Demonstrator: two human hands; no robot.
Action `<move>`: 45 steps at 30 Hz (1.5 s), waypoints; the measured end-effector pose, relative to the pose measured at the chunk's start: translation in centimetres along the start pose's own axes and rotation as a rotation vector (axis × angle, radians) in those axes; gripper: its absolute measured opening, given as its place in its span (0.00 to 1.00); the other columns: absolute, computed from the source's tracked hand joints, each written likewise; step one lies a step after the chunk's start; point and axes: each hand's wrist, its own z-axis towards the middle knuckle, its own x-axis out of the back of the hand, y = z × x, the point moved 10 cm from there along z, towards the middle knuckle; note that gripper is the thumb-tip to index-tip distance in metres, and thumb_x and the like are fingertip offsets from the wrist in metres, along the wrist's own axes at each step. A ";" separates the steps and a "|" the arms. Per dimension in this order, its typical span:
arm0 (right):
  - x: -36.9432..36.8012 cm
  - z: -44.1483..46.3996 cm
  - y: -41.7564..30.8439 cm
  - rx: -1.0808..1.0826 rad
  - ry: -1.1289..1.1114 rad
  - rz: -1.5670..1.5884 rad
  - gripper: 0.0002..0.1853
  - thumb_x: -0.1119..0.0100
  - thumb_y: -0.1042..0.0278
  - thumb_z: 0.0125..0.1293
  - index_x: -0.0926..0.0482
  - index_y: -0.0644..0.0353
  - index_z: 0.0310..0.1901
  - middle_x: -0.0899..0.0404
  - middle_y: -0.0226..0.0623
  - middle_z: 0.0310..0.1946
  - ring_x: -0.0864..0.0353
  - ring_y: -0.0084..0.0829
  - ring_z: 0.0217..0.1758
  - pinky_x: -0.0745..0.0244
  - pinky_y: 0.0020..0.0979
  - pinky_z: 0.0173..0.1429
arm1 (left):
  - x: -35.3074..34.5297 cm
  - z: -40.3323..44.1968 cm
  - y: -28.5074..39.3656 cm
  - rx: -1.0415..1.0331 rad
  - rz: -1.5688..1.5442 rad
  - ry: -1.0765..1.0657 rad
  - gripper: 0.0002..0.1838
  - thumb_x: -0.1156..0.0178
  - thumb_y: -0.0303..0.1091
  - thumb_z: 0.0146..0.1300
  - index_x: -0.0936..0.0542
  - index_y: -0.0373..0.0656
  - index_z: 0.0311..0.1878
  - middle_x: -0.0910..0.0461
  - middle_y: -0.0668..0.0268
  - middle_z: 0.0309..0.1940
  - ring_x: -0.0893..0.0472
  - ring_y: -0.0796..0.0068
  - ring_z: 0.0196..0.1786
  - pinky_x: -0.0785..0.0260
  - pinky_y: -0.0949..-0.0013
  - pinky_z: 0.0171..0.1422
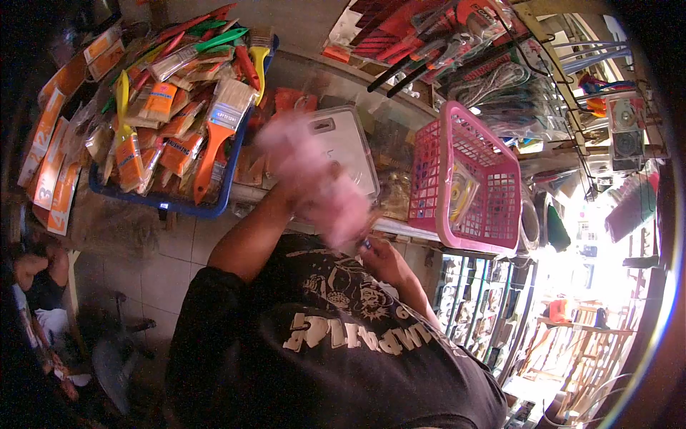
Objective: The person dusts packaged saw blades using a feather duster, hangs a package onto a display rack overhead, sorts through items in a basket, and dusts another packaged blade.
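Note:
A pink cloth (336, 207), smeared by motion, hangs across the front of my body. My left hand (293, 193) is at the cloth, with its fingers mostly covered by the blurred folds; it appears to grip the fabric. Close to the cloth's lower right end is my right hand (382, 261), held near my shirt with its fingers curled. A small dark blue bit shows at its fingertips, too small to name. Behind the cloth, a flat pale case (350, 146) with a dark latch-like mark lies on the counter.
At the left, a blue tray (225, 189) is heaped with paintbrushes (232, 107). A pink plastic basket (446, 179) stands on the counter at the right, holding packaged items. Orange-handled tools (429, 36) lie at the back. Racks of goods hang at the right. Another person's legs (46, 272) show far left.

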 end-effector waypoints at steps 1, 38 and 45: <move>0.2 -0.3 -0.2 -0.004 0.015 0.003 0.17 0.52 0.51 0.64 0.29 0.59 0.35 0.31 0.27 0.21 0.36 0.17 0.21 0.43 0.22 0.23 | -0.2 -0.4 -2.5 0.243 -0.332 0.071 0.16 0.55 0.41 0.64 0.40 0.47 0.52 0.39 0.68 0.47 0.37 0.72 0.51 0.41 0.62 0.56; 0.0 -1.5 -0.9 -0.126 -0.065 0.034 0.17 0.54 0.51 0.65 0.29 0.59 0.35 0.34 0.26 0.17 0.38 0.19 0.18 0.41 0.25 0.23 | -1.0 -1.1 -3.3 0.712 -0.819 0.035 0.26 0.61 0.52 0.62 0.43 0.42 0.56 0.37 0.63 0.50 0.35 0.67 0.51 0.41 0.59 0.56; 0.3 -0.8 -0.3 -0.047 -0.045 0.306 0.17 0.53 0.52 0.65 0.32 0.59 0.36 0.37 0.23 0.15 0.40 0.16 0.16 0.44 0.21 0.19 | -1.4 -0.8 -3.0 0.748 -0.829 0.018 0.30 0.62 0.55 0.62 0.44 0.41 0.59 0.37 0.61 0.52 0.35 0.65 0.53 0.41 0.58 0.58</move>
